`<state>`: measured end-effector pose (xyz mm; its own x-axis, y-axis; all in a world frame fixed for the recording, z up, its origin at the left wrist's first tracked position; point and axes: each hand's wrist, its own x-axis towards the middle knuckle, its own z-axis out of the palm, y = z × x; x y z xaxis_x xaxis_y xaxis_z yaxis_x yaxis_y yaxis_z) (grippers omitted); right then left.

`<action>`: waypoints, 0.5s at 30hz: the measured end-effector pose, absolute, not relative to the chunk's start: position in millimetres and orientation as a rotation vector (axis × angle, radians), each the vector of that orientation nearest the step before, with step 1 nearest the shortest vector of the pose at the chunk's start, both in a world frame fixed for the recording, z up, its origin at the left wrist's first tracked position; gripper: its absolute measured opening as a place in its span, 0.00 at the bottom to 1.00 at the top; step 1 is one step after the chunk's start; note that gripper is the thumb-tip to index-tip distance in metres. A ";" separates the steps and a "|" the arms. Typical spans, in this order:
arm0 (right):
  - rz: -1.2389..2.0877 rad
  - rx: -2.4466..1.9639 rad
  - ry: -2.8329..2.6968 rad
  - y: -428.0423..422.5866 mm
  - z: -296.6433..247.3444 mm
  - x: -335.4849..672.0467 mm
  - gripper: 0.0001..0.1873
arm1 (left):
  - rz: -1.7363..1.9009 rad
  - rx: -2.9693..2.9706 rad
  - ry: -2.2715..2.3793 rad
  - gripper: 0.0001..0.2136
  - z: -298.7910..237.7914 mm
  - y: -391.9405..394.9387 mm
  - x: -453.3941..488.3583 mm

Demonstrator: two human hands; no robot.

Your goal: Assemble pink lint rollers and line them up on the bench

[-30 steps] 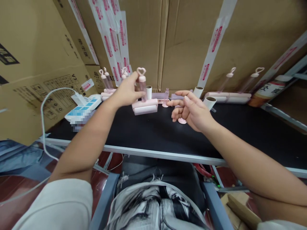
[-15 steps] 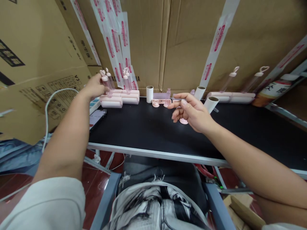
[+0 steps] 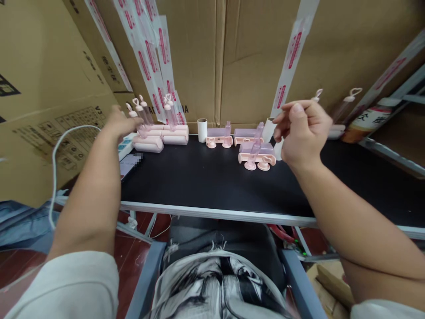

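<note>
My left hand is at the left end of the table, its fingers apart and partly blurred. It is beside a group of pink lint rollers with clear handles and heart-shaped loops, lying on the black tabletop. I see nothing held in it. My right hand hovers to the right with loosely bent fingers and nothing visible in them. Below its fingers is a white paper roll, partly covered by the hand. Left of that lie pink roller parts: a cover with a folded handle and a similar set farther back.
Another white roll stands near the cardboard wall. A phone lies at the left edge with a white cable nearby. A bottle with an orange-brown base leans at the far right, beside more rollers.
My left hand has drawn back leftward from the roller handles. My right hand has moved right, its fingers more bent, uncovering the pink parts in the middle. The view has shifted slightly.
</note>
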<state>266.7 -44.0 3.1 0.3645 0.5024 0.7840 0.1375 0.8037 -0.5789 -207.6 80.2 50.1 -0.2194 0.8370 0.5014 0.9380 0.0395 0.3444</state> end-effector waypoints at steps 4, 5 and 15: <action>-0.023 -0.823 -1.244 -38.5 20.8 296.7 0.06 | -1.007 -1.678 -2.023 0.35 68.8 8.2 -122.9; -0.069 -0.932 -1.255 -39.1 25.2 304.5 0.05 | -1.014 -1.798 -1.936 0.29 67.5 -4.6 -96.9; 0.429 -2.076 -2.129 -41.5 28.9 333.0 0.08 | -0.729 -3.076 -1.450 0.27 -2.0 -0.8 93.3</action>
<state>333.0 -41.5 28.9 -0.0404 0.9942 -0.0995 0.9551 0.0091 -0.2963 93.3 -0.8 -2.0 0.5767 0.7860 0.2229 0.6476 -0.6061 0.4619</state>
